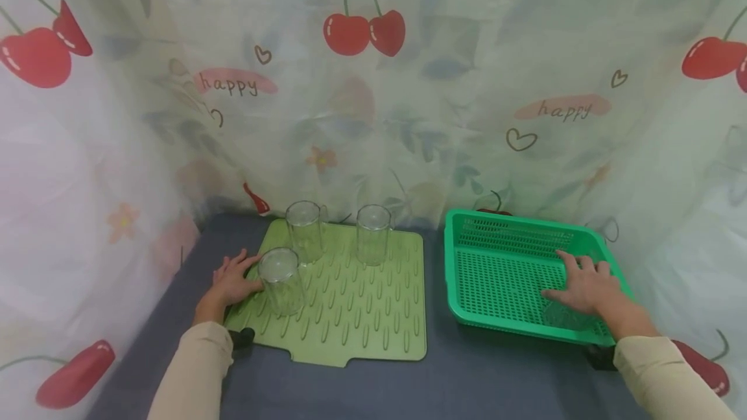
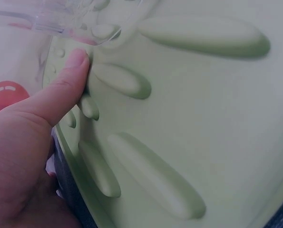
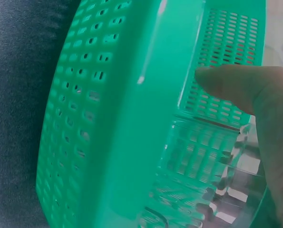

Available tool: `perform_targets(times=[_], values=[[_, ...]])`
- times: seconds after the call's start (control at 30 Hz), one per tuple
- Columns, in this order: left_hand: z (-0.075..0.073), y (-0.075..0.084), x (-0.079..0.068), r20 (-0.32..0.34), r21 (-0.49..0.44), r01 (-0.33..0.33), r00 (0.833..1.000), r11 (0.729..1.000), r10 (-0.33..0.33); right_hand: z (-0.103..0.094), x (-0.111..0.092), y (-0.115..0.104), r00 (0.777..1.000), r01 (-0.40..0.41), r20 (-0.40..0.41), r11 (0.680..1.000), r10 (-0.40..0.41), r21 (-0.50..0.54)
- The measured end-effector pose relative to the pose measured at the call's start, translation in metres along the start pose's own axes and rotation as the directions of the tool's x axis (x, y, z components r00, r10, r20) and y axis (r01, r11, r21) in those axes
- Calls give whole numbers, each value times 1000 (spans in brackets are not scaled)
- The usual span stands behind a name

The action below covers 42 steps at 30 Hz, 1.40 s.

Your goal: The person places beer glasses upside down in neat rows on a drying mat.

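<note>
My left hand (image 1: pixel 232 280) is at the left edge of a green draining mat (image 1: pixel 332 342), fingers spread, beside a clear glass mug (image 1: pixel 283 284). In the left wrist view its thumb (image 2: pixel 67 88) lies over the ridged mat, its tip near the base of a clear glass. Two more clear glass mugs stand upright behind, one at the left (image 1: pixel 306 232) and one in the middle (image 1: pixel 373 235). Over the right end of a green plastic basket (image 1: pixel 452 277), my right hand (image 1: pixel 592 287) has its thumb and fingers apart. Beneath it a clear ribbed glass (image 3: pixel 193 156) sits inside the basket, partly hidden.
A dark grey cloth (image 1: pixel 403 394) covers the table under the mat and the basket. Behind and at both sides hangs a pale curtain (image 1: pixel 408 102) printed with cherries and the word happy. The basket stands to the right of the mat, with a gap between them.
</note>
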State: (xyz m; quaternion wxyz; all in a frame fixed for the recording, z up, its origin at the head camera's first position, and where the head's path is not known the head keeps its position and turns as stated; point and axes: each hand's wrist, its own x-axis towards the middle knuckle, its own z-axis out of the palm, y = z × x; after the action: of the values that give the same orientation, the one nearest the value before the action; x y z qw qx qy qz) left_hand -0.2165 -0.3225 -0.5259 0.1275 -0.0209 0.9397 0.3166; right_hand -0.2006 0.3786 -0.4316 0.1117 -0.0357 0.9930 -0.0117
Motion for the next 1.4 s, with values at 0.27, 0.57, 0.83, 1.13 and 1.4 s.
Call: perform_targets(times=[0.27,0.57,0.83,1.13,1.4], values=[[-2,1,0,-6,3,-2,1000,1000,2,-5,-2,-3,1000,-6,-10,1000,6,16],[-2,3,-3,-4,8,-9,1000,1000,9,-15,-6,-6,990,-78,115,997,77,1],[-1,0,-2,-7,5,-7,1000,1000,7,-16,-5,-4,985,-48,170,997,37,63],[0,1,-1,-11,10,-9,1000,1000,9,-16,-6,1,991,108,74,992,-113,70],[4,-1,1,-13,16,0,1000,1000,0,-14,-8,-4,985,174,-6,983,-174,66]])
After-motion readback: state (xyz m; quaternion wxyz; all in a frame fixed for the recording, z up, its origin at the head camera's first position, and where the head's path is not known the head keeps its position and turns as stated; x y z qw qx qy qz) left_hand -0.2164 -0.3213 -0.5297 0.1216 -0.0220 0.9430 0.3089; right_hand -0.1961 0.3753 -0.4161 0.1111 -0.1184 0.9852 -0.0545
